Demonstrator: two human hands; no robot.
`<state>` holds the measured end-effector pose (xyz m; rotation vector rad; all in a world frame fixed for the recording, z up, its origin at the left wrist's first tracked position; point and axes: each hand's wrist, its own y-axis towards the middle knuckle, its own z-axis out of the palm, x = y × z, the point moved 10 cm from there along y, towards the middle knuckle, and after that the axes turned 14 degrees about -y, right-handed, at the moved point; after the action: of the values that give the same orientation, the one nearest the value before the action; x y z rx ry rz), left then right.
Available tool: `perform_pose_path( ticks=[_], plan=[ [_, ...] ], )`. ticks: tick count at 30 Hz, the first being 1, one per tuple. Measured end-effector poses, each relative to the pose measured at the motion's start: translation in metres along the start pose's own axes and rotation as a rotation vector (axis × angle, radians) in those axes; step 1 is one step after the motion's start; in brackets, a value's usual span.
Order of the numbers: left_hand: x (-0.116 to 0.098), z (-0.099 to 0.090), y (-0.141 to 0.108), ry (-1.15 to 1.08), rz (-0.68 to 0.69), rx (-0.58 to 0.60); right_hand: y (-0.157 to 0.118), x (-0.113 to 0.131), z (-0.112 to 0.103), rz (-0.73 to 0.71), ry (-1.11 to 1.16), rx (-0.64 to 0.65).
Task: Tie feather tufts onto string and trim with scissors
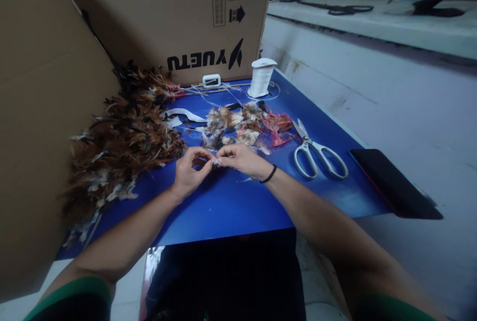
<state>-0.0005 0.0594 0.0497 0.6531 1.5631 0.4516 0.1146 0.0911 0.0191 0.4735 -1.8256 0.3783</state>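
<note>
Over the near half of the blue table, my left hand and my right hand meet fingertip to fingertip. Both pinch one small white wispy piece, which looks like feather fluff; the fingers partly cover it. Just beyond them lies a loose heap of cream, brown and black feathers with red-pink strands at its right end. A large pile of brown feathers spreads to the left of my left hand. Silver scissors rest partly spread to the right of my right hand.
A white ribbon spool stands at the back beside a small white device with a dark screen. Thin sticks lie nearby. Cardboard boxes wall the back and left. A black flat case overhangs the table's right edge.
</note>
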Motion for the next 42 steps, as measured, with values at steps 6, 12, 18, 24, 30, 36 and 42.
perform_pose_path(
  ticks=[6,12,18,24,30,36,42],
  plan=[
    [-0.014,0.000,0.000,-0.004,0.085,-0.013,-0.003,0.008,0.005,-0.026,-0.019,0.037],
    [-0.030,0.003,-0.002,0.004,0.230,0.010,-0.005,0.014,0.009,-0.062,0.018,0.076],
    [-0.029,0.000,-0.002,-0.068,0.194,-0.020,-0.005,0.018,0.008,-0.145,0.026,0.079],
    [-0.023,-0.004,-0.002,-0.109,0.098,-0.078,-0.006,0.023,0.005,-0.231,-0.017,0.053],
    [-0.016,-0.006,-0.002,-0.109,0.014,-0.113,-0.007,0.024,0.006,-0.240,-0.081,0.024],
    [-0.022,-0.004,-0.003,-0.084,0.064,-0.114,-0.007,0.025,0.007,-0.256,-0.126,-0.019],
    [-0.026,-0.005,-0.005,-0.042,0.122,-0.118,-0.008,0.024,0.005,-0.240,-0.181,-0.056]
  ],
)
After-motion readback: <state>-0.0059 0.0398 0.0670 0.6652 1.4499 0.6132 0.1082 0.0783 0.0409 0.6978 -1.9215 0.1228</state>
